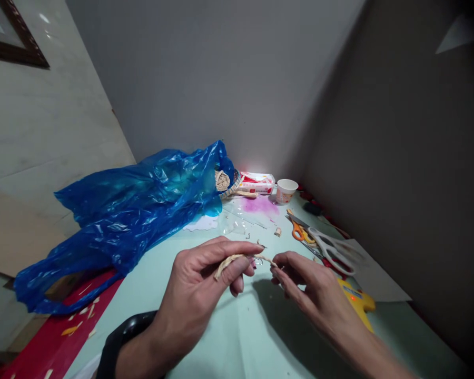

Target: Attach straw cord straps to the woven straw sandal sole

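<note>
My left hand (209,279) is closed, with a pale twisted straw cord (226,263) between thumb and fingers. The cord runs out past my left fingertips to the right. My right hand (306,279) pinches its thin far end (269,259). A small shiny wire-like piece (257,261) shows at the left fingertips; its kind is hard to make out. Both hands are raised above the pale green tabletop (237,326), and a shadow falls below the right one. Partly behind my right forearm lies a yellow tool that looks like a glue gun (357,300).
A blue plastic bag (142,210) spreads over the left, beside a coil of straw braid (222,180). Farther back are a red-and-white packet (256,183) and a paper cup (286,190). Grey-handled scissors (332,252) and orange-handled scissors (297,230) lie right, near the dark wall.
</note>
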`<state>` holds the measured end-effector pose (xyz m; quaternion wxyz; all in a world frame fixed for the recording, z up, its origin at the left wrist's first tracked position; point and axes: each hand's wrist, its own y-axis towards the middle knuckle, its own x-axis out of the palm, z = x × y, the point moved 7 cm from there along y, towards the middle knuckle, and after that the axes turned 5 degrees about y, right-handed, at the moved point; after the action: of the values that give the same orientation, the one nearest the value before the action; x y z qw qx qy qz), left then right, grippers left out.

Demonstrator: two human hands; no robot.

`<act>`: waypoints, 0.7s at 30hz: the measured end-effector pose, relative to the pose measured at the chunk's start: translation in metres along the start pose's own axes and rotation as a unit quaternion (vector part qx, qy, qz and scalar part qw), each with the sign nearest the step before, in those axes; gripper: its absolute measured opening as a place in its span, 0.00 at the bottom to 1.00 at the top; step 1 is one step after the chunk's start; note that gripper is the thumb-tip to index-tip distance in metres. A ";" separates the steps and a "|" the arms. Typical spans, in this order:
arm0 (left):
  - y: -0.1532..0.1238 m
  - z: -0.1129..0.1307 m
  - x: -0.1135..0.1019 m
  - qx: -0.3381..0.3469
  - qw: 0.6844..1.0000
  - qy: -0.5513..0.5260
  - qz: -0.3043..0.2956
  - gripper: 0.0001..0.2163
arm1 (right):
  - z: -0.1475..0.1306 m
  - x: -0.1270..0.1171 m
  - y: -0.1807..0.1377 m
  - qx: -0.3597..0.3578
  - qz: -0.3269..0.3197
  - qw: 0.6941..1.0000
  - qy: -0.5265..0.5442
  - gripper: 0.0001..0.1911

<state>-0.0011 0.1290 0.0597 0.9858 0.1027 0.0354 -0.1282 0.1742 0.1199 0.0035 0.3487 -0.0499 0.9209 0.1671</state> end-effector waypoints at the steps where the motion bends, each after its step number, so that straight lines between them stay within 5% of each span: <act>1: 0.000 0.000 0.001 0.000 1.000 -0.002 -0.007 0.08 | 0.001 -0.001 0.000 -0.002 0.004 1.000 -0.005 0.12; 11: 0.009 -0.011 -0.017 -0.043 0.998 -0.032 0.031 0.05 | 0.008 -0.015 0.003 -0.011 0.046 0.999 -0.026 0.10; 17: 0.036 -0.033 -0.050 -0.062 0.988 0.143 -0.007 0.08 | 0.014 -0.001 0.005 0.076 -0.003 0.990 0.115 0.11; 21: 0.036 -0.057 -0.062 -0.036 0.950 0.307 -0.037 0.07 | 0.007 0.014 0.008 0.112 -0.045 0.980 0.159 0.07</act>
<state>-0.0536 0.1905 0.0170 0.9247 0.1004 0.3449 -0.1257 0.1662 0.1298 -0.0081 0.2088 -0.0774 0.9742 0.0371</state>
